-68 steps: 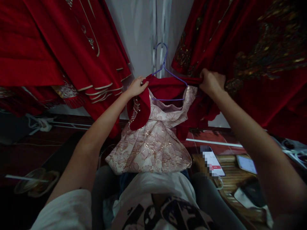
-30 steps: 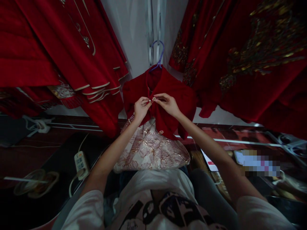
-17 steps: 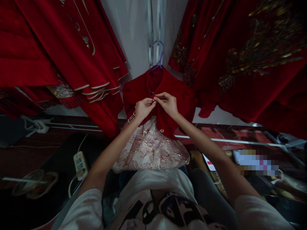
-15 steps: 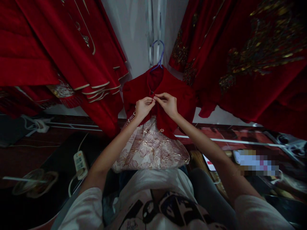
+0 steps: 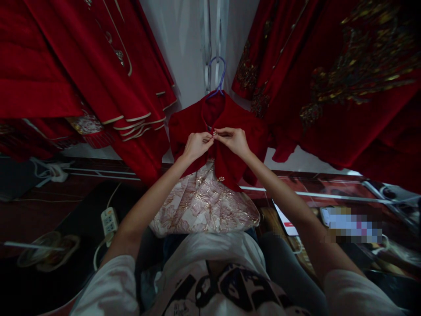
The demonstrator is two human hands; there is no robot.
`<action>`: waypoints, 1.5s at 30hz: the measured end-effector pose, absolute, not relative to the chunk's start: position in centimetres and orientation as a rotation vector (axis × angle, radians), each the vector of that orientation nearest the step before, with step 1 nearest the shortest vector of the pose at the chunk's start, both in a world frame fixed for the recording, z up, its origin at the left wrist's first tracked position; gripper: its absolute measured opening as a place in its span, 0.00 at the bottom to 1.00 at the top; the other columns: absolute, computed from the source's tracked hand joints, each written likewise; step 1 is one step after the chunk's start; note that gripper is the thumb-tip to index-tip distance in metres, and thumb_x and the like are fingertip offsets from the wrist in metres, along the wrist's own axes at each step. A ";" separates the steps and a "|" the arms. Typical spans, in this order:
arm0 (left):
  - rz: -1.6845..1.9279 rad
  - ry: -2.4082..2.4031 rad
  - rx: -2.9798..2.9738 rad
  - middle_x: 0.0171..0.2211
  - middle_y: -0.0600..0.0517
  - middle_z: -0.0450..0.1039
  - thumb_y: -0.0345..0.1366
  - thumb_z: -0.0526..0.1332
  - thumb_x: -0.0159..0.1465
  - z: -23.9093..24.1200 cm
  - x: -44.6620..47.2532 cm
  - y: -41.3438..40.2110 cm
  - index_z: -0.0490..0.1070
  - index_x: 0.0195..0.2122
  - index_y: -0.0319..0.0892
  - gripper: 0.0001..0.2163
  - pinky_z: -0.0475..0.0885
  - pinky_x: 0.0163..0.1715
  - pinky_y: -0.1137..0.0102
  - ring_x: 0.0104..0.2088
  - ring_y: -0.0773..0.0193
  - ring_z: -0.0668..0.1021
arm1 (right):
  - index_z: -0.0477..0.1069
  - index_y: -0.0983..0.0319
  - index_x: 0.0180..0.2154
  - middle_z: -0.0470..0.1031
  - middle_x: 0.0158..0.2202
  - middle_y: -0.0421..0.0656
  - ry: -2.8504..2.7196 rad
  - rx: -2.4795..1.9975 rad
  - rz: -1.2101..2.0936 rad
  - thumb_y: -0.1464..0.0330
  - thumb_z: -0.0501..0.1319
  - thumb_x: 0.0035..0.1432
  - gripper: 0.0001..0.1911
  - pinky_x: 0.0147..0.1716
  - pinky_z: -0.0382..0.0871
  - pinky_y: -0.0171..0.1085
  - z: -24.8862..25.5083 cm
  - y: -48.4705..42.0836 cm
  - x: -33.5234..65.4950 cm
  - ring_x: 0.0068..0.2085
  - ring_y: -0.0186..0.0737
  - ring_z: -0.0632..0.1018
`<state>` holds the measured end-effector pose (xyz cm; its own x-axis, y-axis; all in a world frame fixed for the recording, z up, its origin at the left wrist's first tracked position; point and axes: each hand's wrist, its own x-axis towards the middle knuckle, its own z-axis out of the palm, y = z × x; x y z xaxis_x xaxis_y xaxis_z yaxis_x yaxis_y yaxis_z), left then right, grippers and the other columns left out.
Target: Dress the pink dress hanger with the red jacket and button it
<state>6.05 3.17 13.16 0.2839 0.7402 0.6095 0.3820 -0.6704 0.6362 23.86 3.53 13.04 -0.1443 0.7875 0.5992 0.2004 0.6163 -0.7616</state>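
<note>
A small red velvet jacket (image 5: 243, 125) hangs over a pink and gold brocade dress (image 5: 204, 206) on a purple hanger (image 5: 219, 77) in front of me. My left hand (image 5: 196, 145) and my right hand (image 5: 234, 139) meet at the jacket's front opening, just below the collar. Both hands are closed in a pinch on the two front edges, around a small pearly button (image 5: 215, 133). A second pearl fastening (image 5: 221, 179) shows lower on the jacket's front.
Large red embroidered garments hang at left (image 5: 82, 66) and right (image 5: 329, 79). A white power strip (image 5: 109, 220) lies on the dark floor at left, beside a clear plastic cup (image 5: 46, 252). A phone and papers (image 5: 286, 221) lie on a wooden stool at right.
At first both hands were spread wide, pulling the jacket over the hanger. They then came together at the front opening and stay pinched there, shifting only slightly.
</note>
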 end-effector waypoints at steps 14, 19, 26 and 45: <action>1.311 1.092 2.379 0.23 0.53 0.75 0.33 0.61 0.57 14.3 6.6 3.7 0.74 0.28 0.42 0.03 0.70 0.31 0.71 0.24 0.66 0.75 | 0.77 0.65 0.43 0.79 0.42 0.48 -1.660 -0.798 0.737 0.62 0.68 0.48 0.21 0.49 0.74 0.46 13.5 4.1 24.2 0.42 0.44 0.80; 1.341 1.003 2.278 0.28 0.52 0.75 0.35 0.60 0.60 13.6 7.0 4.0 0.72 0.33 0.43 0.04 0.70 0.35 0.72 0.29 0.66 0.76 | 0.73 0.62 0.51 0.76 0.50 0.47 -1.708 -0.807 0.764 0.61 0.65 0.52 0.24 0.49 0.74 0.46 12.7 4.0 24.2 0.46 0.45 0.78; 1.239 0.745 1.955 0.40 0.49 0.76 0.46 0.59 0.62 11.3 7.0 4.0 0.72 0.46 0.44 0.15 0.71 0.39 0.72 0.37 0.66 0.78 | 0.49 0.51 0.65 0.63 0.60 0.47 -1.658 -0.823 0.849 0.66 0.65 0.50 0.43 0.36 0.77 0.36 8.4 1.7 24.7 0.43 0.38 0.77; 1.606 1.065 1.339 0.33 0.51 0.77 0.49 0.69 0.47 4.4 2.9 2.0 0.71 0.36 0.41 0.21 0.73 0.30 0.73 0.31 0.68 0.77 | 0.70 0.61 0.42 0.74 0.33 0.42 -1.622 -0.933 0.779 0.60 0.61 0.55 0.15 0.31 0.75 0.35 9.6 -0.4 21.5 0.30 0.33 0.76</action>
<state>2.88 1.99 4.40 -0.1466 0.9290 0.3398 -0.0485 -0.3499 0.9355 21.50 -0.36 9.62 -0.1355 0.8756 0.4636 0.1856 0.4821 -0.8563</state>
